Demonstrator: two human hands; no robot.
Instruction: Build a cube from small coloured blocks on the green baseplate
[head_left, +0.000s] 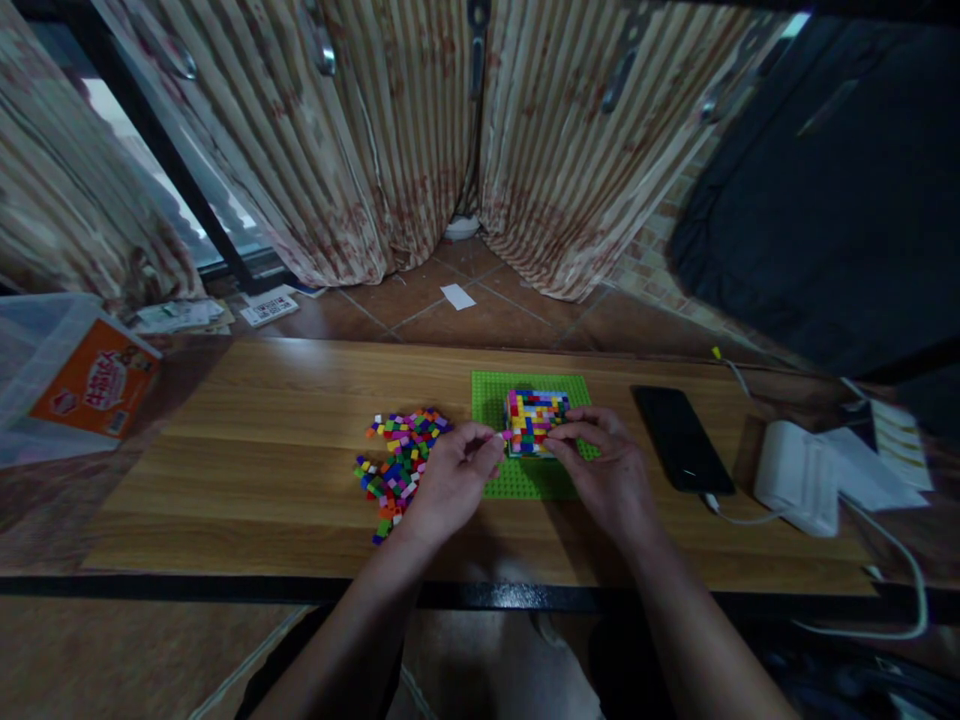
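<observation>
A many-coloured block built of small toy bricks [534,408] stands on the green studded baseplate [491,386]. At the block's left edge, my left hand [459,475] is closed in a pinch on a small pink brick [506,436]. My right hand [609,470] grips the block from its right side, with thumb and fingers bent over the front right corner. The fingers hide part of that corner. Just left of my left hand lies a spread-out pile of loose coloured bricks [397,455], partly covered by the hand.
On the wooden table [247,450], a black phone [682,440] lies to the right with a cable plugged in. Beyond it are a white device [796,478] and papers [885,460]. A clear plastic box [45,330] with an orange label stands at the far left.
</observation>
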